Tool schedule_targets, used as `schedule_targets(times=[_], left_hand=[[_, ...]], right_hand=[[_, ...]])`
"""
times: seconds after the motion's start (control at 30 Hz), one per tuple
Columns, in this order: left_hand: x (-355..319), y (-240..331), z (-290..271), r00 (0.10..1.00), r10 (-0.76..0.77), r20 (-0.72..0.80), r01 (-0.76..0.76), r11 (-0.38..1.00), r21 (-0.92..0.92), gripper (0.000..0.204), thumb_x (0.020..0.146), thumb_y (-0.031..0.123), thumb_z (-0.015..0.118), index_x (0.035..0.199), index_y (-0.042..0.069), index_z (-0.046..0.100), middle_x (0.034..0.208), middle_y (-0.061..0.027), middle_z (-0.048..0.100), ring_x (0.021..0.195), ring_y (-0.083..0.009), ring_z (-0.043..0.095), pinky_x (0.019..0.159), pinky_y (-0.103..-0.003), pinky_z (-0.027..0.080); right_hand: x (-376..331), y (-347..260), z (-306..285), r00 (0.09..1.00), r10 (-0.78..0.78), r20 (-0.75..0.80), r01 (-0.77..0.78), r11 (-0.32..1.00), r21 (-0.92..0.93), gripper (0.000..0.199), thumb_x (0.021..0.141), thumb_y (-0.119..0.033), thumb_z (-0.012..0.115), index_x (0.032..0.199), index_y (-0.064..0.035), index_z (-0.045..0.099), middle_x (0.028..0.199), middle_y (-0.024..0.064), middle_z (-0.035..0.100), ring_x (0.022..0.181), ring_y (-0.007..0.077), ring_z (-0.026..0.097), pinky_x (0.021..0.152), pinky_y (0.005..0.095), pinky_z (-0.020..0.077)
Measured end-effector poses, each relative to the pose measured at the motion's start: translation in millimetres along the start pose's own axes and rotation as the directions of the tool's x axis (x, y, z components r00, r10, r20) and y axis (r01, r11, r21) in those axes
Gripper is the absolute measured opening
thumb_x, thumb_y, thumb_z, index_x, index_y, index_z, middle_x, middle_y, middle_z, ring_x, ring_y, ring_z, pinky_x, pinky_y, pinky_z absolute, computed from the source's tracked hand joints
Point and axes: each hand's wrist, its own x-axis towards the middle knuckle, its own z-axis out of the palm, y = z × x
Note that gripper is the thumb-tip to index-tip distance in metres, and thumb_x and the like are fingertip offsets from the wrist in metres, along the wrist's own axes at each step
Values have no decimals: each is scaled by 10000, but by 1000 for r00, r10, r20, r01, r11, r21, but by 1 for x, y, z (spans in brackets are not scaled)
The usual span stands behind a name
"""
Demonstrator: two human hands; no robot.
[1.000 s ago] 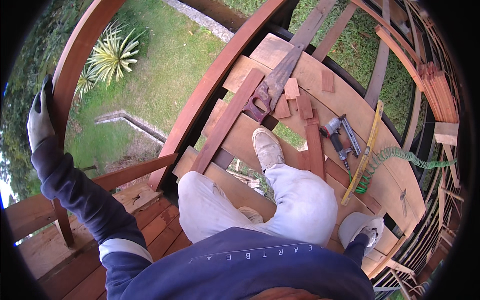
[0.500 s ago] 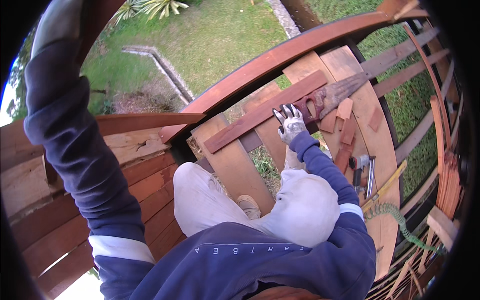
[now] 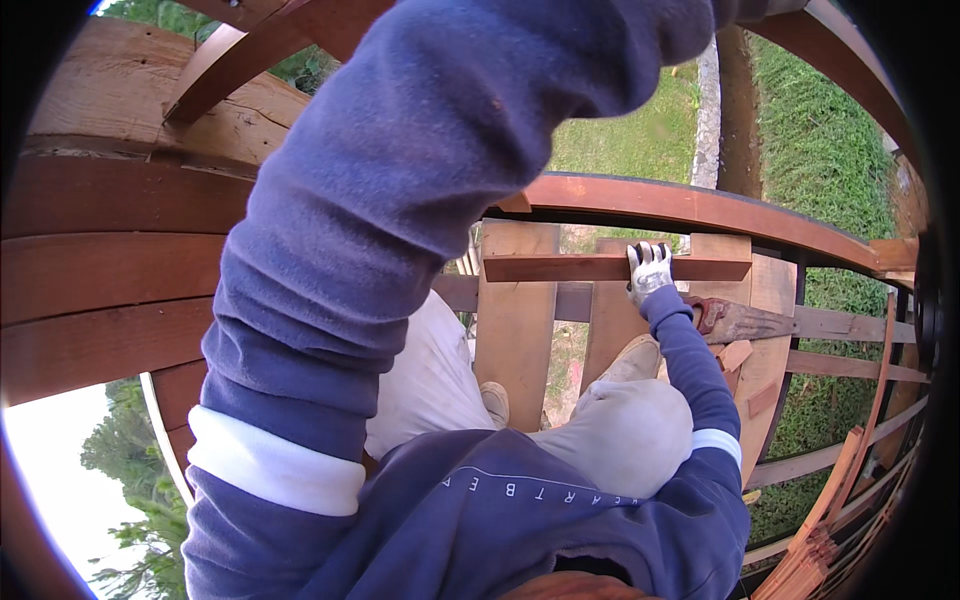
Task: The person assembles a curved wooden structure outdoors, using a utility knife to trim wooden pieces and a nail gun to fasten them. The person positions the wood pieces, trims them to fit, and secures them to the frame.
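Note:
My right hand [image 3: 650,268], in a white glove with dark fingertips, grips a reddish-brown board [image 3: 560,268] near its right part, fingers over the far edge. The board lies crosswise above several wider planks [image 3: 515,340]; whether it touches them I cannot tell. Close by on the right is a handsaw [image 3: 750,322] with a dark red handle. Small wood offcuts [image 3: 735,354] lie just beyond my right sleeve. My left arm [image 3: 400,170] is raised across the view; only a greyish bit of my left hand [image 3: 765,8] shows at the top edge, its fingers hidden.
A curved reddish beam [image 3: 690,205] runs along the far side, with grass below. Brown wall boards [image 3: 110,265] and a timber beam [image 3: 90,90] stand at left. Gaps separate the planks near my shoes [image 3: 630,360]. Thin wood strips [image 3: 815,560] lie at lower right.
My left arm has swung from the left side across the top toward the right. My right hand has taken hold of the board, shifting it away from the saw. The view has turned.

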Motion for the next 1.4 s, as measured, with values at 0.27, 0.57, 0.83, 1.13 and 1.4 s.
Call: schedule_targets(times=[0.27, 0.57, 0.83, 1.13, 1.4], left_hand=[[9, 3, -5, 997, -69, -16, 69, 997, 23, 665, 802, 626, 567, 1147, 64, 658, 1065, -138, 690, 988, -280, 671, 866, -380, 518], [-111, -15, -60, 942, 328, -69, 7, -225, -974, 1054, 774, 849, 399, 1337, -39, 470, 1208, -234, 618, 1107, -355, 621, 973, -443, 484], [-176, -53, -56, 831, -154, -534, -556, -250, -793, 713, 855, 571, 584, 1309, 34, 461, 1182, -184, 596, 1070, -329, 606, 946, -476, 484], [-174, -45, -29, 856, -252, -451, -465, 6, -885, 302, 851, 53, 671, 1131, 26, 561, 1015, -103, 636, 893, -193, 635, 804, -328, 529], [-153, -48, -8, 907, 186, -377, -299, -346, -890, 478, 965, 440, 460, 1045, -20, 562, 604, -58, 530, 465, -127, 471, 414, -257, 366]], right_hand=[[-91, 20, -179, 739, -28, -673, 403, 819, 409, 997, 553, -54, 648, 1477, -48, 273, 1362, 199, 424, 1211, 395, 418, 1097, 508, 313], [-140, 4, -312, 841, -107, -531, 480, 602, 639, 783, 742, -193, 628, 1431, 40, 338, 1449, 227, 401, 1347, 354, 388, 1119, 420, 299], [-112, -61, -348, 874, -366, -319, 231, -265, 936, 859, 756, -491, 694, 1376, 45, 435, 1283, 175, 558, 1173, 270, 552, 1063, 395, 371], [-80, -84, -356, 861, -130, -492, 507, 308, 805, 645, 845, -150, 707, 1396, 5, 410, 1248, 138, 581, 1125, 192, 585, 948, 336, 496], [-63, -100, -351, 877, -127, -463, 480, 201, 854, 789, 720, -135, 807, 1392, -8, 414, 1275, 130, 573, 1216, 214, 530, 1026, 347, 445]])
